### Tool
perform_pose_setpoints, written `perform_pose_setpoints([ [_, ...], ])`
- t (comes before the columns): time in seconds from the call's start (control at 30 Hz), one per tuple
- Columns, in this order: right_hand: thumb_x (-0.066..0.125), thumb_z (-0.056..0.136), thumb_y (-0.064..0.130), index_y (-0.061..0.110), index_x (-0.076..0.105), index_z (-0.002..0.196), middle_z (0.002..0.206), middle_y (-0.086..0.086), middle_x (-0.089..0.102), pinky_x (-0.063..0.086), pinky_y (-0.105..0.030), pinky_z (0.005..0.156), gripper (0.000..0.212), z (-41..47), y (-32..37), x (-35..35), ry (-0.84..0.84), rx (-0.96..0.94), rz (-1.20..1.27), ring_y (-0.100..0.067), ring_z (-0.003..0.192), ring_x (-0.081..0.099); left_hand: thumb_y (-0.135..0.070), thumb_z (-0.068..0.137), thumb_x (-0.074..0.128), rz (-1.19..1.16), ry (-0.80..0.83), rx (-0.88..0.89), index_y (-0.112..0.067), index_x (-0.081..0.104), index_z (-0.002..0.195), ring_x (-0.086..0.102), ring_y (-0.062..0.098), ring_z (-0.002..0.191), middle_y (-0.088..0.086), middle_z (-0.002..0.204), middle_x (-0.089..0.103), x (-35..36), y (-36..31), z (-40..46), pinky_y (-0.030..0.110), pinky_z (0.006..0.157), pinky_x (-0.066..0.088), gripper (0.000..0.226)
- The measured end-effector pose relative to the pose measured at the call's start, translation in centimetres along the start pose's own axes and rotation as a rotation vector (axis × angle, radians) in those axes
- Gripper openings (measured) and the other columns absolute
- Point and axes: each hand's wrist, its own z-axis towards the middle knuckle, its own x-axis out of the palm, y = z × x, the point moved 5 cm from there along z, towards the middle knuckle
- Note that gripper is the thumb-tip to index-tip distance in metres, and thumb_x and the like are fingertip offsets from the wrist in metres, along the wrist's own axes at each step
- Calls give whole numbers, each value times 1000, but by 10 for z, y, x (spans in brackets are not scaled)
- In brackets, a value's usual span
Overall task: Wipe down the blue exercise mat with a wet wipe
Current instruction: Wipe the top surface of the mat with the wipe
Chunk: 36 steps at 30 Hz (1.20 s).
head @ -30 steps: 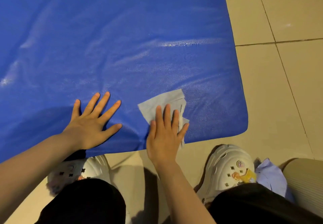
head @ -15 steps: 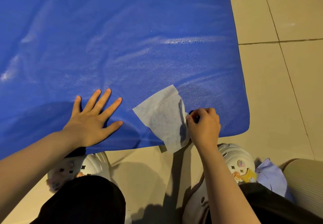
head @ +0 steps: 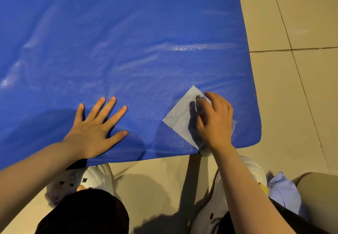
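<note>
Head view: big blue mat [head: 128, 51] fills most of the frame, w/ tan floor tiles [head: 301, 96] on the right and at the bottom. No boxes or bins w/ stuff in them show here.

The wet wipe [head: 180, 122] lies flat on the mat, lower right, near the mat's bottom edge. One corner hangs just off that edge. The right hand [head: 214, 122] sits on the wipe's right part, fingers bent down onto it, pressing. Can't tell if it pinches the wipe.

The left hand [head: 95, 129] lies flat on the mat, lower left-center, fingers spread wide, well apart from the wipe.

White shoes [head: 98, 177] peek out at the bottom, partly hidden by arms & dark knees. A light blue cloth thing [head: 281, 190] at bottom right is hard to make out.
</note>
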Motion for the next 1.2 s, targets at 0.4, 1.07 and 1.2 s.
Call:
perform_pose_setpoints([
  [0.4,22,100,61,24,16,157,164,5,10,-2,-38,123,68,-3,-39,51,446,-233,-49,-11,151,2,-77,93,10,68,-158,59,-52,-6,152,7,17,147,0,162,19,13,11,2,46,111,-2,67],
  [1.07,20,98,36,5,35,150,157,-13,31,2,-37,119,63,-48,66,67,204,438,38,-28,146,26,-81,88,1,97,-192,64,-47,2,153,9,20,149,-2,163,10,13,12,6,53,110,6,73],
  [1.2,13,96,50,2,18,154,162,-18,13,1,-39,120,75,-47,-32,33,117,701,-106,-31,150,11,-88,75,-14,38,-226,48,-41,2,152,-2,17,151,-11,159,-7,11,12,6,53,114,-2,90],
])
